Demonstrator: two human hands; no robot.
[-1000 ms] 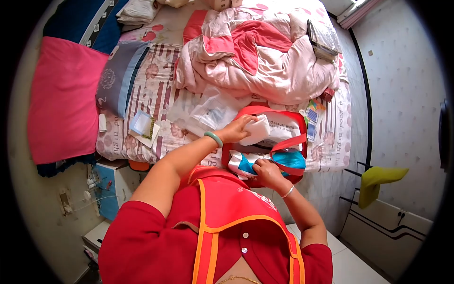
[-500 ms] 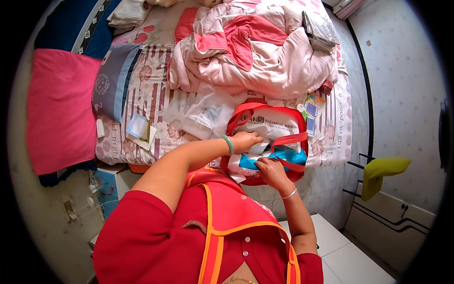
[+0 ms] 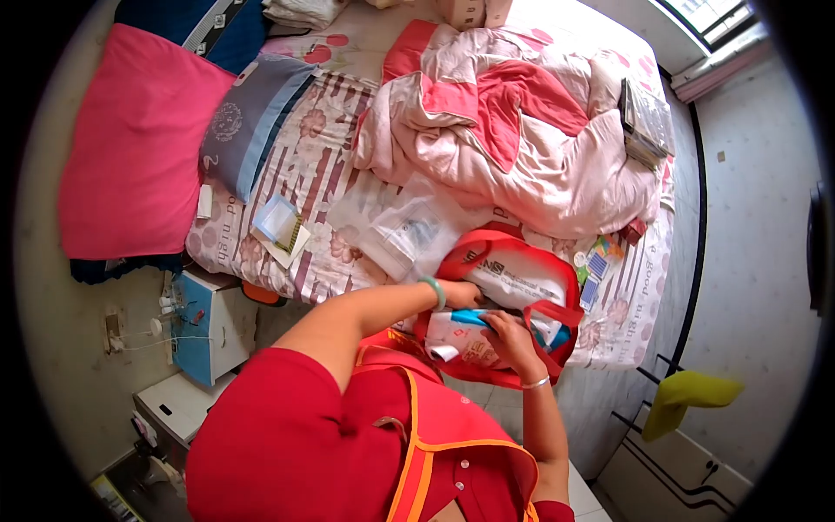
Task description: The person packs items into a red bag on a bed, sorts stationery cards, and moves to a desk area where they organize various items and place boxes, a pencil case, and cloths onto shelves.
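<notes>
Red bag [image 3: 500, 376]: at edge of bed [image 3: 296, 187]. Left hand [image 3: 457, 294]: inside bag; I cannot tell state of hidden fingers. Right hand [image 3: 515, 341]: fingers clamped on white-and-blue packet [image 3: 457, 334] in bag's near side.

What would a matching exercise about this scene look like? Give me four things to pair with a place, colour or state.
Things:
1. Left hand
2. Right hand
3. Quilt
4. Bag

Descriptions:
A. Bunched up on the bed
B. Has a pale bracelet at its wrist
C. Red, with a white-and-blue package inside
D. Has a green bangle at its wrist

Pairs: 1-D, 2-B, 3-A, 4-C
</notes>
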